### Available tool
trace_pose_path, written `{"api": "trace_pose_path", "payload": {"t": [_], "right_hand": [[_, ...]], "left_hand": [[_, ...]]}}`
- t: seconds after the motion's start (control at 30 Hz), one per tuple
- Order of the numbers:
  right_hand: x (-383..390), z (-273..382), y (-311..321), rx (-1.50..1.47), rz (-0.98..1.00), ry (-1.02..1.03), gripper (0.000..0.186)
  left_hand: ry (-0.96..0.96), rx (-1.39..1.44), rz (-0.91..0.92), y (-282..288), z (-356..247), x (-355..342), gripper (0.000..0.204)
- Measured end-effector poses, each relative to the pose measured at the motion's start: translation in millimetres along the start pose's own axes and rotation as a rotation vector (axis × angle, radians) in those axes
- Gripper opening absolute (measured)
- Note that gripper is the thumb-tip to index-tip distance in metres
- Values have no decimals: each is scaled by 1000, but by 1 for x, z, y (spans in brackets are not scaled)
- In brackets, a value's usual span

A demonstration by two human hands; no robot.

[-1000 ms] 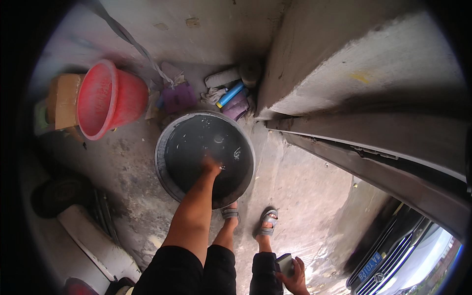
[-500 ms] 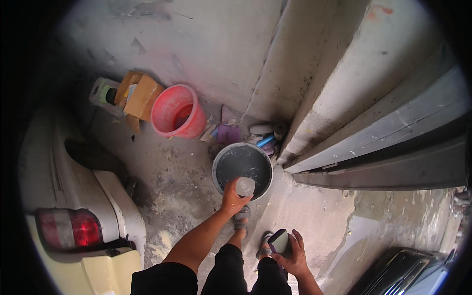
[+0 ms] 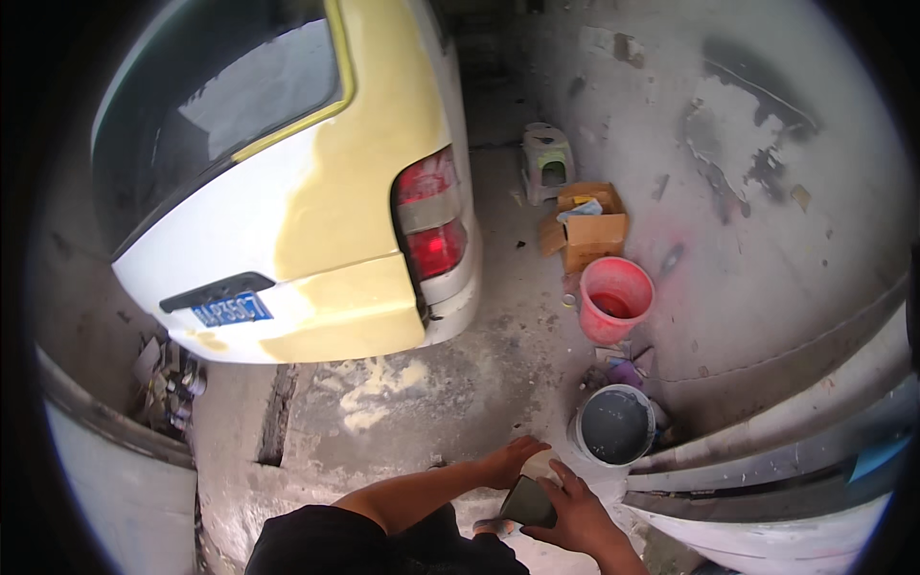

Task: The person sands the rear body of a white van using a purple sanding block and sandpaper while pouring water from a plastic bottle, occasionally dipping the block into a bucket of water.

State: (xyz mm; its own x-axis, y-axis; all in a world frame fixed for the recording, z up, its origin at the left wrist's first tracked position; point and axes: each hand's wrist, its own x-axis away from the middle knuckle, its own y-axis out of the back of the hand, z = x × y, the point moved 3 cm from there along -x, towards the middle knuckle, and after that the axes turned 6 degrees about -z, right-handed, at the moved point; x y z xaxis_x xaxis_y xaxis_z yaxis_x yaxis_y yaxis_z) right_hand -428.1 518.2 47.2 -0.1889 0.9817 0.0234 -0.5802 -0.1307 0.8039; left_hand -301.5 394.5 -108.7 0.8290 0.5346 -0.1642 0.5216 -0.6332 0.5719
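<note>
My left hand [image 3: 510,464] is closed on a pale, translucent container [image 3: 542,467], only partly visible between my hands. With my right hand [image 3: 581,517] I grip a flat rectangular block with a grey-green face [image 3: 529,502], much like a sanding block. The container is at the block's upper edge, and my right fingertips reach up beside it. Just beyond my hands, to the right, stands a grey bucket [image 3: 615,427] of dark liquid. One of my sandaled feet [image 3: 494,526] shows below the block.
A van [image 3: 355,220] with white and yellowish patches on its rear fills the left. Along the wall on the right stand a red bucket [image 3: 613,297], an open cardboard box [image 3: 596,240] and a plastic stool [image 3: 546,158]. Metal panels [image 3: 767,508] lean at the lower right.
My view has swung left toward the van's rear. My left hand has moved from over the grey bucket to beside my right hand, bringing the pale container against the block.
</note>
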Motion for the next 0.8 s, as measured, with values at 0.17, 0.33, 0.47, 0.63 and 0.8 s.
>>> {"api": "trace_pose_path", "payload": {"t": [0.17, 0.33, 0.47, 0.63, 0.8], "right_hand": [[-37, 69, -30, 167, 339, 383, 78], [-72, 143, -86, 275, 468, 668, 75], [-98, 204, -144, 210, 459, 688, 74], [-135, 280, -241, -269, 333, 84, 71], [-163, 359, -291, -643, 549, -239, 76]], "left_hand": [[-48, -81, 42, 77, 3, 100, 72], [132, -17, 23, 125, 11, 201, 69], [243, -10, 45, 192, -1, 289, 68], [385, -364, -420, 217, 26, 404, 71], [554, -541, -583, 252, 36, 494, 74]]}}
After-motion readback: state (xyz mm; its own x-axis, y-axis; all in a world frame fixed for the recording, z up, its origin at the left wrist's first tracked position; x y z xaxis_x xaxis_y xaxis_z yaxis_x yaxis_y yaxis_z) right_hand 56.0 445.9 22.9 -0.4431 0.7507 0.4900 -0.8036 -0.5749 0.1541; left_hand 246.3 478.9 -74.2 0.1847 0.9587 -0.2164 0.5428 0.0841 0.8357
